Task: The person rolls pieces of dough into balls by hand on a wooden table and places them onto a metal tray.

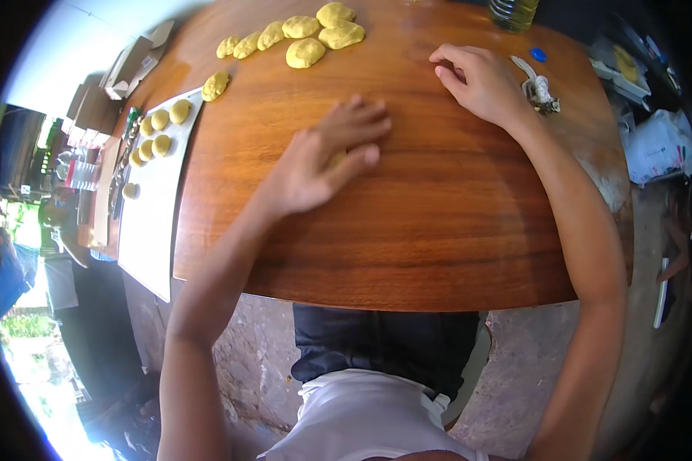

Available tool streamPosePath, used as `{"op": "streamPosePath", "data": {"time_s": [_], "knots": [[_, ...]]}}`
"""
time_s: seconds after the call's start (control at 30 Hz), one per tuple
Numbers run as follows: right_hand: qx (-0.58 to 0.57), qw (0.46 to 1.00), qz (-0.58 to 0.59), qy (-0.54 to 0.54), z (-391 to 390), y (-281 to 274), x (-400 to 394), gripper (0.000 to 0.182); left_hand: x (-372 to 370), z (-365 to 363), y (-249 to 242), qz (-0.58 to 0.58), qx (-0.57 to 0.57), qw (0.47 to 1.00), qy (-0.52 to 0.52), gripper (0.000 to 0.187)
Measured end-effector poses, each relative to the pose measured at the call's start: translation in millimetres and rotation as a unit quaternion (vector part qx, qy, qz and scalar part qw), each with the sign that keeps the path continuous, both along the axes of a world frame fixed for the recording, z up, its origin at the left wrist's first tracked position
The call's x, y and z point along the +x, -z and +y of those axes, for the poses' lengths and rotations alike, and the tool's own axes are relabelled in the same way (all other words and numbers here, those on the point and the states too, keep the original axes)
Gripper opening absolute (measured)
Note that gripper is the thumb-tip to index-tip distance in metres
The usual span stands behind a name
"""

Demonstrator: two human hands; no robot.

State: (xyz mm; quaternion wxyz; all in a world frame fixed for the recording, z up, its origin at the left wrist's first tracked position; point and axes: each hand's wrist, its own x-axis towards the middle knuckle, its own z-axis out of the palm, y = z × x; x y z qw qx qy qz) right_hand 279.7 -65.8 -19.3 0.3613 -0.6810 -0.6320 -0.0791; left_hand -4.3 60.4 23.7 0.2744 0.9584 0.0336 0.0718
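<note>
My left hand [327, 157] lies palm down over the middle of the wooden table, fingers spread and slightly blurred. Under its palm a bit of yellow dough [337, 158] peeks out between thumb and fingers; most of it is hidden. Farther right, my right hand [477, 81] rests on the table with fingers loosely bent, thumb apart, and nothing visible in it. Several yellow dough lumps [305, 53] sit at the far side, and a single lump [215, 86] lies nearer the tray. Smooth round dough balls [161, 145] stand on the white tray [150, 246] at the left.
Beyond my right hand are a blue cap [538, 54], a crumpled whitish wrapper [540, 91] and a bottle of yellowish liquid [513, 11]. Cardboard boxes [127, 65] stand past the tray. A white plastic bag [661, 146] is off the table's right side.
</note>
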Motion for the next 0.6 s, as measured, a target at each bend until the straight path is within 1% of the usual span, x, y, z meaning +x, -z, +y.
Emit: {"op": "streamPosePath", "data": {"time_s": [0.07, 0.13, 0.17, 0.23, 0.27, 0.3, 0.37, 0.43, 0.47, 0.5, 0.57, 0.6], "knots": [[0.004, 1.000, 0.001, -0.004, 1, 0, -1, 0.017, -43, -18, -1, 0.025, -0.075, 0.996, 0.030, 0.055], [0.004, 1.000, 0.005, -0.002, -2, 0, -2, 0.017, -84, -42, -6, 0.061, -0.060, 0.996, 0.013, 0.054], [-0.012, 1.000, 0.019, 0.007, -2, -3, -4, 0.015, -105, -44, 0, 0.066, -0.064, 0.996, 0.013, 0.054], [-0.029, 0.999, 0.037, 0.009, -1, -2, -5, 0.014, -138, -41, 15, 0.029, 0.021, 0.991, -0.130, 0.047], [-0.011, 1.000, 0.027, 0.001, -1, -3, -4, 0.014, -140, -35, 14, 0.032, 0.021, 0.990, -0.134, 0.047], [0.009, 1.000, 0.017, -0.008, 0, -2, -5, 0.014, -135, -24, 11, 0.018, 0.040, 0.988, -0.145, 0.046], [0.003, 1.000, 0.015, 0.000, 3, -4, -8, 0.014, -113, -2, 9, -0.019, 0.067, 0.985, -0.160, 0.046], [-0.025, 0.998, 0.005, 0.051, 3, -6, -11, 0.014, -67, 14, 18, -0.058, 0.076, 0.981, -0.168, 0.046], [-0.024, 0.998, -0.005, 0.052, 2, -9, -12, 0.014, -40, 19, 22, -0.076, 0.076, 0.979, -0.172, 0.046], [-0.035, 0.998, 0.009, 0.053, 1, -11, -14, 0.013, -10, 22, 23, -0.080, 0.080, 0.979, -0.167, 0.046], [-0.047, 0.997, 0.014, 0.053, 0, -12, -12, 0.013, 32, 7, 25, -0.092, 0.079, 0.979, -0.165, 0.047], [-0.016, 0.999, -0.001, 0.029, 0, -8, -8, 0.014, 47, -6, 25, -0.095, 0.074, 0.984, -0.134, 0.047]]}}
